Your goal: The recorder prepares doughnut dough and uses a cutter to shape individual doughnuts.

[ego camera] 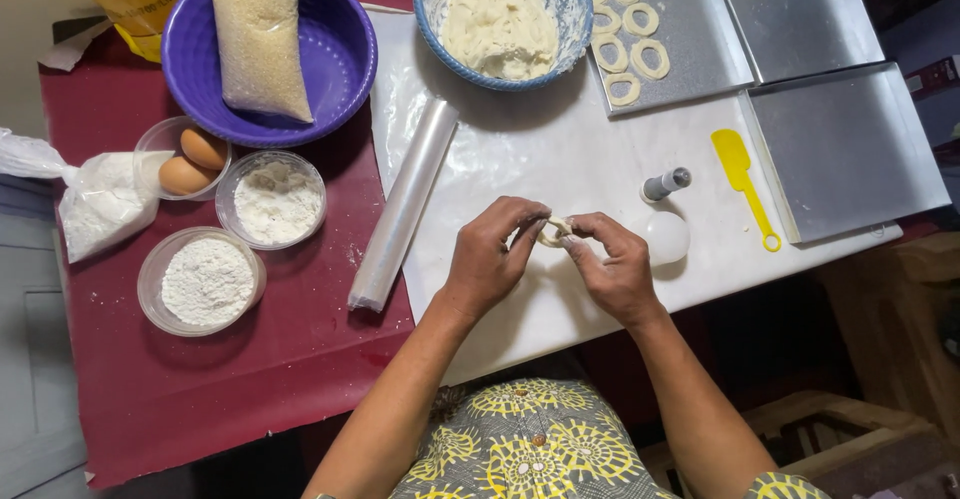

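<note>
The small ring of pale dough (553, 231) sits pinched between both hands, held just above the white sheet (520, 159) covering the surface. The left hand (490, 254) grips its near side, fingers closed narrow on the dough; the right hand (615, 264) closes on the far side the same way. To my eye the step in hand is joining the ends, so a light, even pinch seems best: too hard and the loop would flatten or thin at the seam. Keeping it round would match the finished rings (630, 29) laid on the metal tray (700, 39) beyond. The blue bowl of dough (500, 24) stands ahead, a rolled plastic sheet (405, 204) to the left, a yellow spatula (742, 184) to the right.
</note>
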